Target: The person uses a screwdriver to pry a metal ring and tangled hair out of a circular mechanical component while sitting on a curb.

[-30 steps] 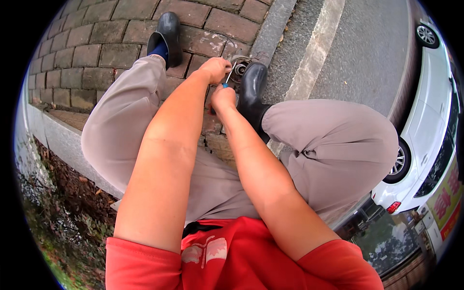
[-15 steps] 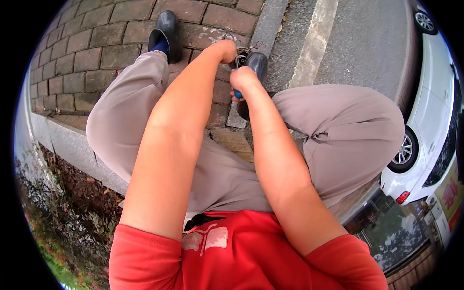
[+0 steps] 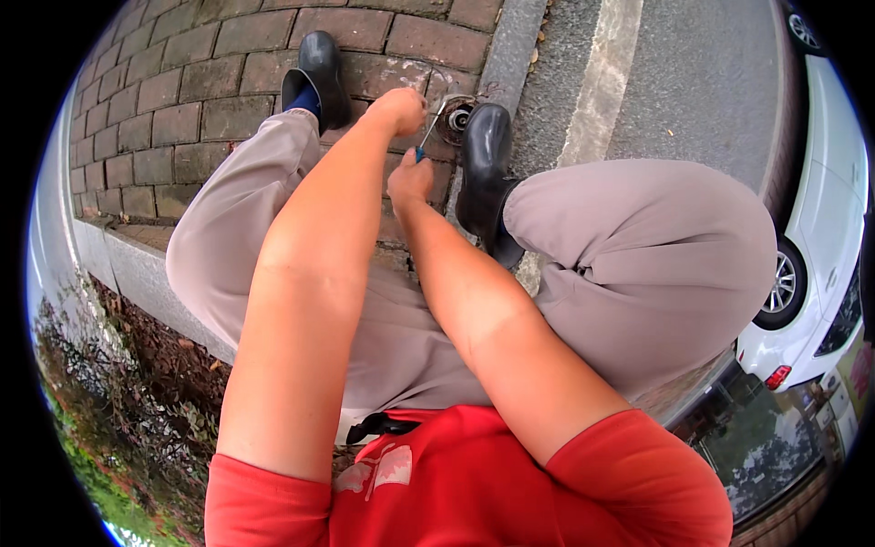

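My right hand [image 3: 410, 179] is closed around the handle of a screwdriver [image 3: 434, 125]. Its blue handle end shows above my fingers, and its thin metal shaft points away from me, up to the right. Just left of the shaft, my left hand [image 3: 399, 111] is closed, its fingertips mostly hidden; what it holds, if anything, I cannot make out. A round metal fitting [image 3: 458, 117] with a dark ring and pale centre sits in the paving, right of the screwdriver, with thin wires or strands around it. Neither hand touches the fitting.
My dark boots [image 3: 487, 150] stand on either side of my hands, the right one close against the fitting. Brick paving [image 3: 214, 73] ends at a stone kerb [image 3: 515, 46]. Beyond lies asphalt with a white line [image 3: 602, 73], and a white car [image 3: 811, 237] stands at far right.
My right hand has moved left with the screwdriver, drawing it off the fitting, which now shows fully. My left hand has shifted left and slightly toward me.
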The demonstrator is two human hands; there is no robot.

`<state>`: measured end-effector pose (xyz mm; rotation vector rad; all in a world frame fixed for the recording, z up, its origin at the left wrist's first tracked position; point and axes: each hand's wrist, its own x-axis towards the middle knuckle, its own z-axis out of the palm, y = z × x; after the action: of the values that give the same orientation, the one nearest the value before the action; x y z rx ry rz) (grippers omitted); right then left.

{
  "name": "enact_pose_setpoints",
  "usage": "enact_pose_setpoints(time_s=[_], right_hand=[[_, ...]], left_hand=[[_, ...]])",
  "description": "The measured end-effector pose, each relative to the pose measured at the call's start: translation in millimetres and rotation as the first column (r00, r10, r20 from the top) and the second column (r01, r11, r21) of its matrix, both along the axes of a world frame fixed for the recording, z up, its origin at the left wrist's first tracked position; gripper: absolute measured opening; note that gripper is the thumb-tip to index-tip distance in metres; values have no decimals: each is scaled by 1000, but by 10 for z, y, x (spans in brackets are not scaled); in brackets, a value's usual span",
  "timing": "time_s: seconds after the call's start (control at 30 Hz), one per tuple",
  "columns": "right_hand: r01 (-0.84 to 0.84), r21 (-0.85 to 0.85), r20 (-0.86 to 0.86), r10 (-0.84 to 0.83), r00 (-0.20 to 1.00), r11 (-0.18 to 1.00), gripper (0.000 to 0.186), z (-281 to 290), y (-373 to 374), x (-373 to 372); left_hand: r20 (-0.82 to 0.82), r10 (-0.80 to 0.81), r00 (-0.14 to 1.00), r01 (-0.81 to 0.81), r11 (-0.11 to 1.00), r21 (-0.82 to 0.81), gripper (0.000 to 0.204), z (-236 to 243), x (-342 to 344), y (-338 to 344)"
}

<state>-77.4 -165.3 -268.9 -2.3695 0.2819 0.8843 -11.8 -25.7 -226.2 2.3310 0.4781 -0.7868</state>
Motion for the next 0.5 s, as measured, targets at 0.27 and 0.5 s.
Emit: enact_pose_setpoints(time_s=[0.27, 0.5], right_hand=[[147, 129, -68, -139, 988, 981, 46, 254, 117, -21], [353, 226, -224, -304, 926, 908, 44, 656, 353, 64]], left_hand=[[-60, 101, 993, -101, 995, -12, 25, 179, 39, 41], [-21, 129, 991, -128, 990, 63, 23, -26, 11, -21]])
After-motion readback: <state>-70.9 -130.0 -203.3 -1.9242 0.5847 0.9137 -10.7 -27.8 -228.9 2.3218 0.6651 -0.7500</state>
